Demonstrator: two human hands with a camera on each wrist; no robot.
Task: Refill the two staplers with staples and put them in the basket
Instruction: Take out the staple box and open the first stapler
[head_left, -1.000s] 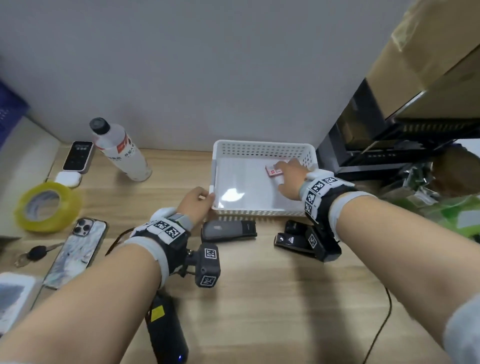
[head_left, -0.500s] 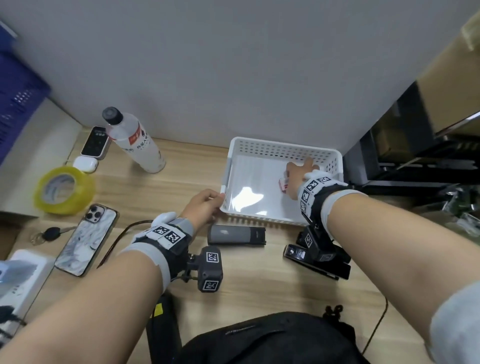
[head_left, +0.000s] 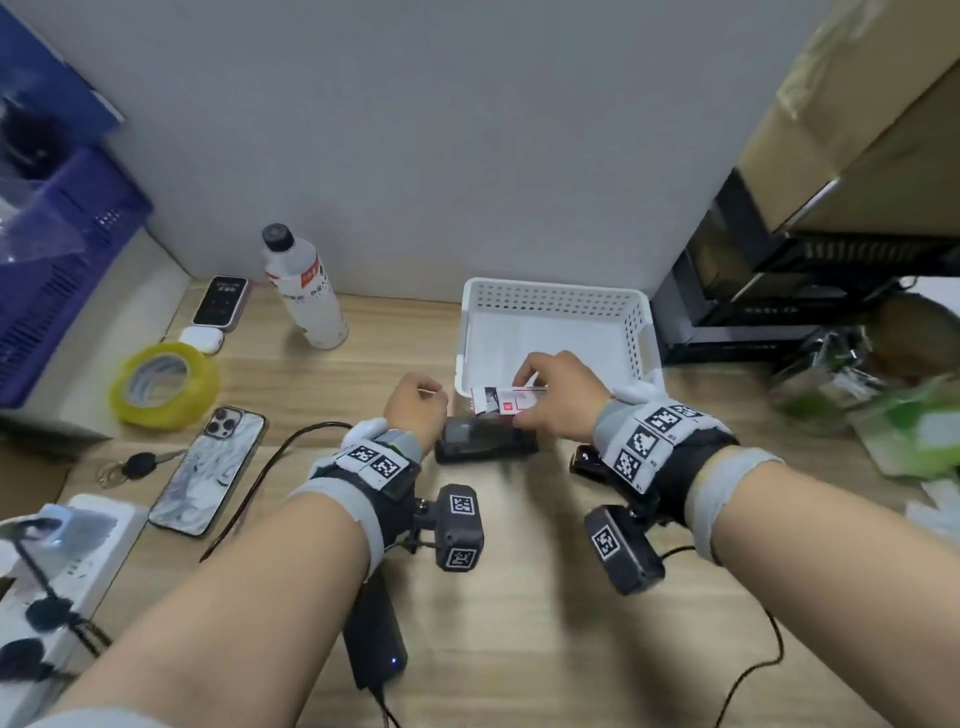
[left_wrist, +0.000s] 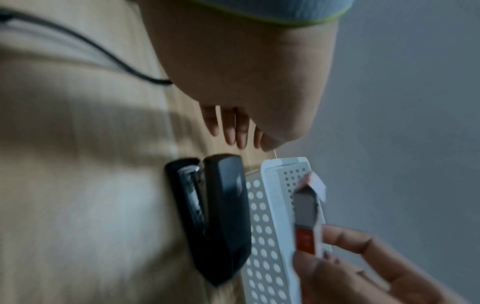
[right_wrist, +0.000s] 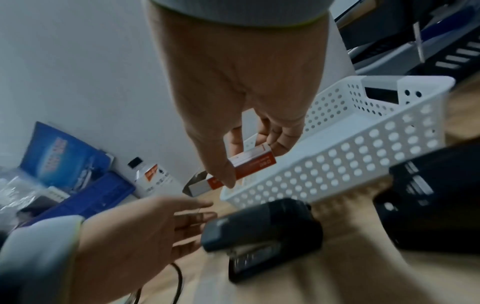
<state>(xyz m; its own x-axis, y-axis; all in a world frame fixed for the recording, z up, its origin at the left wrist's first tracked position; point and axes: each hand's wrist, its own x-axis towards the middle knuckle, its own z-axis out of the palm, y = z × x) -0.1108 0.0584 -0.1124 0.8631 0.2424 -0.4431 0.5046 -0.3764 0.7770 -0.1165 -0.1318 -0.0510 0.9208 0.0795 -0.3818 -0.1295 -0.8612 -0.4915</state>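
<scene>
Wooden desk against a grey wall, white perforated basket at the back edge, nothing visible inside it. Right hand holds a red-and-white staple box pinched between thumb and curled fingers, end flap open, over the basket's near rim. Left hand just left of it, fingers loosely extended, holding nothing, near the box's open end. Grey stapler lies closed on the desk, just in front of the basket, under the box. Black stapler sits to its right, mostly hidden by the right wrist in the head view.
</scene>
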